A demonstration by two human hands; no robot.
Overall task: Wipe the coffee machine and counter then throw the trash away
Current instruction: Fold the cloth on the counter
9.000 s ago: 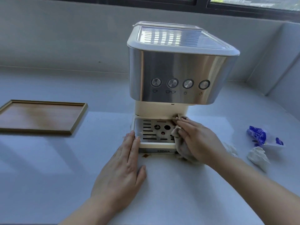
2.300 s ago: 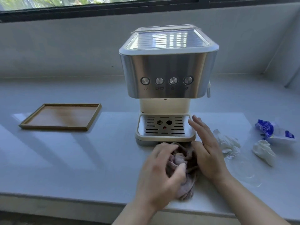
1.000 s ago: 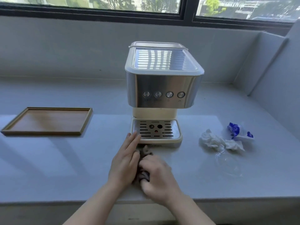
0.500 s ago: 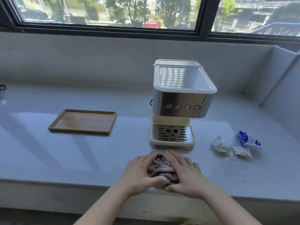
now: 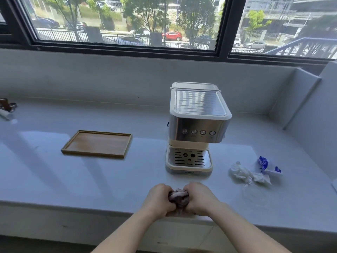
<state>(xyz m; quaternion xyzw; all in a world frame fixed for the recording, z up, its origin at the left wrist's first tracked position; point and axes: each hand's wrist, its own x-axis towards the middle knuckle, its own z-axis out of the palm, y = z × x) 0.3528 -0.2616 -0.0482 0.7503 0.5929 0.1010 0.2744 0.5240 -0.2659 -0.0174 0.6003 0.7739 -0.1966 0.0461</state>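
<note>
Both your forearms come in from the bottom edge and meet at the near edge of the bench (image 5: 54, 179). Your left hand (image 5: 158, 199) and right hand (image 5: 200, 198) are fisted knuckles-up, side by side, each clenched round one end of the bunched purple-grey cloth (image 5: 178, 196), which shows only in the gap between them. Cloth sits just above the bench front lip, straight in front of the coffee machine (image 5: 196, 128) and near it, not touching. Machine stands upright mid-bench, drip tray (image 5: 189, 159) facing you. Trash lies right of the machine: crumpled white tissues (image 5: 245, 174), a blue-and-white wrapper (image 5: 268, 165) just beyond them, and a clear plastic piece (image 5: 254, 195) nearer you, hard to make out. Wooden tray (image 5: 97, 144) lies flat well left of the machine. Small objects at far left edge (image 5: 7, 108), can't tell what. Window (image 5: 127, 22) behind.
</note>
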